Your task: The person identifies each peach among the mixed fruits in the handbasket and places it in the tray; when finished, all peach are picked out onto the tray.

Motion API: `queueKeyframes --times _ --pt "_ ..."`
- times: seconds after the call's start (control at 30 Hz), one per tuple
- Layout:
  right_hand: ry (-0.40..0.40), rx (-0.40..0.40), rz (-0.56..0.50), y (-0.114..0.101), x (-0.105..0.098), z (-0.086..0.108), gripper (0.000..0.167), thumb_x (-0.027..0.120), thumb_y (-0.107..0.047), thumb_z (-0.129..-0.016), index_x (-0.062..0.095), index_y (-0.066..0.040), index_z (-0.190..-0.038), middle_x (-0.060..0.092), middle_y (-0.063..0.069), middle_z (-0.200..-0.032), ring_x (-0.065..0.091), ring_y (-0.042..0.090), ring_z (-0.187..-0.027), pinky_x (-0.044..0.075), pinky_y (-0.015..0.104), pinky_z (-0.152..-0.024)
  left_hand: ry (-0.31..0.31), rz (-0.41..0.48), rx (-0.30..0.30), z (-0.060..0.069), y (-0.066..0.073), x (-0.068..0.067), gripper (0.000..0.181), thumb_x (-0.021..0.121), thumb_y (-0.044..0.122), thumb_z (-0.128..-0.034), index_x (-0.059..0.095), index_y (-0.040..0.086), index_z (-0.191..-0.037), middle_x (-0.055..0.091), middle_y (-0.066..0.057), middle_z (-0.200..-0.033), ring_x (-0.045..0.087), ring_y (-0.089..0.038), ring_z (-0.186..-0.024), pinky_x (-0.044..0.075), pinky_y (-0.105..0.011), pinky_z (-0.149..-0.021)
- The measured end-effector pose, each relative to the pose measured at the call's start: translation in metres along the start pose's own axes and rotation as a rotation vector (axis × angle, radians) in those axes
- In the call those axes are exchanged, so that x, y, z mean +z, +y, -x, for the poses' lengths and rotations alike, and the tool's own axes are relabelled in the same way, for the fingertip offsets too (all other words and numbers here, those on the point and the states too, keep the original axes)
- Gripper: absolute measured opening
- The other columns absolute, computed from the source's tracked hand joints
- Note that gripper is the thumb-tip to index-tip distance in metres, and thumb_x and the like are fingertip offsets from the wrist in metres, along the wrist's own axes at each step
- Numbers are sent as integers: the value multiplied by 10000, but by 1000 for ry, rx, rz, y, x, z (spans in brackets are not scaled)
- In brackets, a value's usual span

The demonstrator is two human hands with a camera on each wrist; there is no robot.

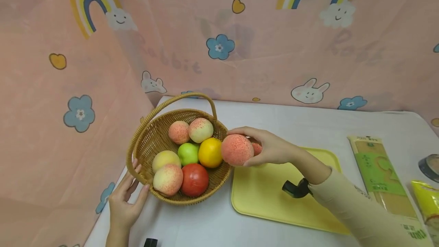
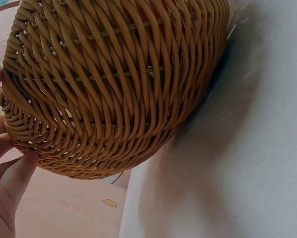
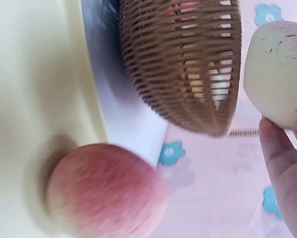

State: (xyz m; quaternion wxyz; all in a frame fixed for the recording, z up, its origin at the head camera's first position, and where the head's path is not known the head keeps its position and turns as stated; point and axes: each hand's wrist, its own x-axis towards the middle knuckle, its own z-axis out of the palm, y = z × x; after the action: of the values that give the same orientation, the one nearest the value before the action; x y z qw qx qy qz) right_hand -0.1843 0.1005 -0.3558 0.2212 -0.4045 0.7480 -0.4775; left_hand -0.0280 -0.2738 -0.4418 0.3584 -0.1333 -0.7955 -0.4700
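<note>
A wicker basket [image 1: 212, 197] with an arched handle holds several fruits: peaches [image 1: 167, 179], a small green fruit [image 1: 188, 154], an orange [image 1: 210, 153] and a glossy red fruit [image 1: 194, 179]. My left hand [image 1: 125, 203] grips its rim at the near-left foot of the handle, thumb outside; the left wrist view shows the woven side [image 2: 113, 89] close up. Just over the basket's right rim, my right hand [image 1: 271, 146] holds a peach [image 1: 237, 149], pale on the side seen in the right wrist view. Beneath that hand another peach [image 3: 109, 193] rests on the yellow tray [image 1: 267, 205].
Right of the tray lies a flat green-labelled packet [image 1: 382, 174]. Beyond it are a yellow bag [image 1: 426, 201] and a dark round container [image 1: 430, 167] at the frame's edge. A pink patterned cloth [image 1: 257, 48] hangs behind the white table.
</note>
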Motion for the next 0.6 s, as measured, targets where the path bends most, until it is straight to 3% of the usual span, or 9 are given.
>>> queueKeyframes --times 0.27,0.47,0.6 --pt "202 -4 26 27 -9 44 769 792 -134 -753 415 -214 -1418 462 1 -1427 460 93 -1257 464 218 -1026 -5 29 14 0 1 0 559 641 -244 -650 529 -200 -1196 457 -354 -1336 489 -160 -1288 497 -193 -927" --pt "347 14 41 51 -12 80 758 763 -42 -758 410 -159 -1419 492 -12 -1383 497 40 -1205 451 143 -986 0 -3 -2 0 2 0 577 645 -254 -634 540 -186 -1197 470 -348 -1329 489 -148 -1287 497 -183 -914" --pt "403 54 76 64 -17 96 744 749 -27 -768 404 -130 -1419 492 -15 -1368 501 10 -1179 434 101 -971 3 -12 -21 1 2 -1 574 642 -259 -637 540 -185 -1197 473 -338 -1334 490 -141 -1286 494 -184 -915"
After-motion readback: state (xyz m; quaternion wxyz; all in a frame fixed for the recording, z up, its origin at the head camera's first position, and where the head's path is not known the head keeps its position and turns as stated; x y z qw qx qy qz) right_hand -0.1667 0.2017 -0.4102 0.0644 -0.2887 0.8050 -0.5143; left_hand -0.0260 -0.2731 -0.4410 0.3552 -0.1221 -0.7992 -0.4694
